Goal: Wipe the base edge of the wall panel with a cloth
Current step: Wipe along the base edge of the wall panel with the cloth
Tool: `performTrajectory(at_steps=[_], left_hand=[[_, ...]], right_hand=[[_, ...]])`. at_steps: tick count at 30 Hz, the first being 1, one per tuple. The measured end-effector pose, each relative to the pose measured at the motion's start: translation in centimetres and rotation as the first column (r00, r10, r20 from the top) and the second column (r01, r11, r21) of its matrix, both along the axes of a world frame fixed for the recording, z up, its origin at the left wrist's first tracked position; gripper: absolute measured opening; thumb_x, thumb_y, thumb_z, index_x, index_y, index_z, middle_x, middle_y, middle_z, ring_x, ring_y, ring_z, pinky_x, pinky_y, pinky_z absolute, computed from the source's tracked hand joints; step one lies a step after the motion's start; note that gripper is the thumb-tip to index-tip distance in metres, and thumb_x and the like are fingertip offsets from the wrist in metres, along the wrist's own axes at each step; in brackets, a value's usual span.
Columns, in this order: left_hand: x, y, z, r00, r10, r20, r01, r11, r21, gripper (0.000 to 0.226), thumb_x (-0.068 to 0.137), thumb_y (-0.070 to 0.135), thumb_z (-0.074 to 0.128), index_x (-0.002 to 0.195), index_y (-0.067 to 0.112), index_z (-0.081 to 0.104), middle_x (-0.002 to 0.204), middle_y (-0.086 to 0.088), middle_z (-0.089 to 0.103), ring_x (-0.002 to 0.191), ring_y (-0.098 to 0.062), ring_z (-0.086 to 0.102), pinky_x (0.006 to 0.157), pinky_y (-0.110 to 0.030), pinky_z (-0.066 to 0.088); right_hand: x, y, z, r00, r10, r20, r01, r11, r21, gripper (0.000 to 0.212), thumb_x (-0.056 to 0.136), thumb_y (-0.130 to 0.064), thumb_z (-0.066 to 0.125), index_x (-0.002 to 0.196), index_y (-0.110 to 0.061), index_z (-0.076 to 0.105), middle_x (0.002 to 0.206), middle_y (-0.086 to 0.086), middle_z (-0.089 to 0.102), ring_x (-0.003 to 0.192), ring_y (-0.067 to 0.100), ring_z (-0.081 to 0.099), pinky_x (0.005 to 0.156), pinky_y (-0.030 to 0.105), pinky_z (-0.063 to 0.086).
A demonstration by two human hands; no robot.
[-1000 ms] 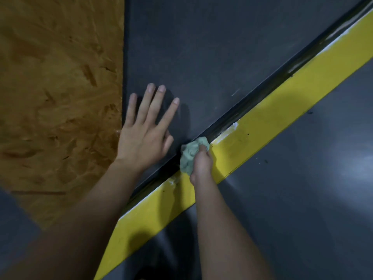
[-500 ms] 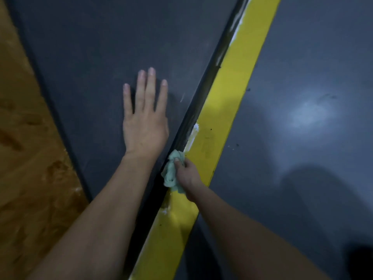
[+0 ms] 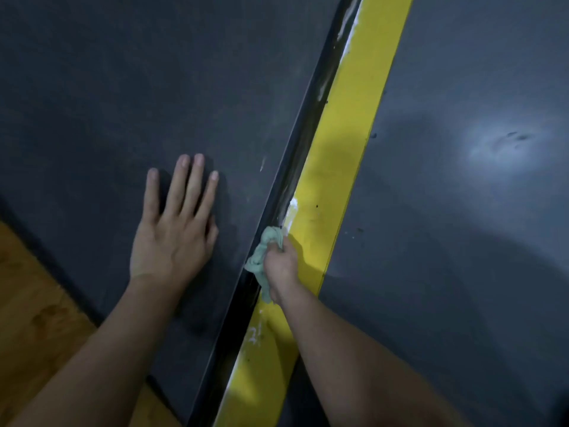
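A dark grey wall panel [image 3: 154, 72] fills the left and middle of the view. Its base edge [image 3: 303, 140] runs as a dark groove from top right to bottom centre, with white smears along it. My right hand [image 3: 281, 266] grips a crumpled pale green cloth [image 3: 264, 251] and holds it against that groove. My left hand [image 3: 172, 229] lies flat on the panel, fingers straight and spread, a little to the left of the cloth.
A yellow floor stripe [image 3: 345, 155] runs along the base edge, with white marks beside the groove. Glossy grey floor [image 3: 462, 211] lies to the right, with a light reflection. A brown chipboard panel [image 3: 34, 303] shows at the lower left.
The view has swung, so the base edge now runs steeper. My right hand with the cloth has stayed on the groove below the white smear. My left hand stays flat on the panel.
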State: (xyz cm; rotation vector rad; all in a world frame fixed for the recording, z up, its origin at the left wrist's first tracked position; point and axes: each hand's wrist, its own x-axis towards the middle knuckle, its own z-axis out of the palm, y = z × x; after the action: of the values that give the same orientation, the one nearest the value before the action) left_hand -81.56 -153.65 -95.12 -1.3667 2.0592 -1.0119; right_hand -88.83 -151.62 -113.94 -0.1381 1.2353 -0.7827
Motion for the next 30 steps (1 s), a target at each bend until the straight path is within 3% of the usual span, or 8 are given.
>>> performTrajectory(at_steps=[6, 14, 16, 18, 21, 24, 28, 30], left_hand=[[-0.9, -0.1, -0.2, 1.0, 0.023, -0.002, -0.023, 1.0, 0.005, 0.069, 0.107, 0.036, 0.024, 0.168, 0.011, 0.005, 0.174, -0.015, -0.006, 0.161, -0.032, -0.004, 0.125, -0.06, -0.015], [-1.1, -0.2, 0.0, 0.999, 0.024, -0.036, -0.024, 1.0, 0.005, 0.068, 0.104, 0.034, 0.033, 0.167, 0.012, 0.016, 0.174, -0.014, 0.001, 0.161, -0.032, 0.001, 0.126, -0.059, -0.012], [-1.1, -0.2, 0.0, 0.999, 0.024, -0.043, -0.023, 1.0, 0.019, 0.07, 0.103, 0.034, 0.035, 0.167, 0.012, 0.017, 0.174, -0.014, 0.0, 0.161, -0.032, 0.0, 0.125, -0.059, -0.014], [-1.1, -0.1, 0.0, 0.999, 0.031, -0.028, -0.03, 0.999, 0.025, 0.07, 0.103, 0.034, 0.034, 0.167, 0.012, 0.016, 0.174, -0.014, -0.001, 0.161, -0.032, -0.001, 0.125, -0.059, -0.015], [-1.0, 0.0, -0.1, 1.0, 0.025, 0.013, -0.025, 1.0, 0.015, 0.071, 0.104, 0.036, 0.031, 0.167, 0.011, 0.012, 0.174, -0.015, -0.003, 0.161, -0.033, -0.003, 0.124, -0.059, -0.018], [-1.0, -0.2, -0.2, 0.999, 0.033, 0.003, -0.033, 0.999, 0.031, 0.071, 0.105, 0.037, 0.03, 0.168, 0.012, 0.009, 0.174, -0.014, -0.005, 0.161, -0.033, -0.007, 0.121, -0.058, -0.023], [-0.9, -0.1, -0.2, 0.999, 0.041, 0.003, -0.041, 0.999, 0.026, 0.069, 0.108, 0.035, 0.033, 0.168, 0.011, 0.008, 0.174, -0.015, -0.007, 0.16, -0.034, -0.009, 0.119, -0.057, -0.028], [-1.0, 0.0, -0.1, 0.999, 0.052, -0.008, -0.052, 0.998, 0.038, 0.072, 0.107, 0.037, 0.039, 0.167, 0.011, 0.009, 0.174, -0.015, -0.007, 0.16, -0.034, -0.011, 0.119, -0.057, -0.028]], right_hand=[[-3.6, -9.0, 1.0, 0.994, -0.076, -0.072, 0.081, 0.995, 0.063, 0.049, 0.104, -0.033, 0.044, 0.151, -0.02, 0.04, 0.142, 0.007, 0.053, 0.127, 0.031, 0.053, 0.106, 0.035, 0.041], [-2.1, -3.5, 0.8, 0.994, 0.012, -0.113, -0.006, 0.998, 0.058, 0.032, 0.1, -0.034, 0.046, 0.125, -0.017, 0.058, 0.114, 0.006, 0.063, 0.109, 0.033, 0.061, 0.098, 0.045, 0.05], [-2.6, -5.5, 0.7, 0.997, -0.021, -0.069, 0.026, 0.997, 0.078, 0.028, 0.099, -0.035, 0.046, 0.122, -0.025, 0.058, 0.105, 0.002, 0.06, 0.109, 0.034, 0.062, 0.098, 0.045, 0.05], [-4.1, -8.4, 0.8, 0.997, -0.047, -0.059, 0.055, 0.988, 0.146, 0.032, 0.102, -0.034, 0.046, 0.128, -0.022, 0.058, 0.108, 0.001, 0.062, 0.106, 0.03, 0.061, 0.096, 0.038, 0.05], [-6.9, -10.9, 1.6, 0.996, -0.066, 0.056, 0.056, 0.983, 0.173, 0.028, 0.103, -0.02, 0.045, 0.126, -0.011, 0.06, 0.101, 0.008, 0.065, 0.084, 0.021, 0.058, 0.068, 0.021, 0.05], [-7.2, -9.1, 1.8, 0.99, 0.009, 0.144, -0.041, 0.975, 0.219, 0.021, 0.104, -0.022, 0.046, 0.116, -0.012, 0.059, 0.121, 0.011, 0.067, 0.09, 0.021, 0.063, 0.069, 0.031, 0.05], [-6.2, -6.5, 1.9, 0.978, 0.013, 0.207, -0.07, 0.959, 0.273, 0.031, 0.107, -0.017, 0.04, 0.13, -0.007, 0.057, 0.119, 0.005, 0.063, 0.102, 0.02, 0.061, 0.07, 0.029, 0.049], [-6.5, -6.8, 1.4, 0.968, 0.031, 0.249, -0.097, 0.962, 0.255, 0.03, 0.103, -0.013, 0.04, 0.115, -0.009, 0.068, 0.104, 0.004, 0.065, 0.093, 0.017, 0.063, 0.067, 0.029, 0.05]])
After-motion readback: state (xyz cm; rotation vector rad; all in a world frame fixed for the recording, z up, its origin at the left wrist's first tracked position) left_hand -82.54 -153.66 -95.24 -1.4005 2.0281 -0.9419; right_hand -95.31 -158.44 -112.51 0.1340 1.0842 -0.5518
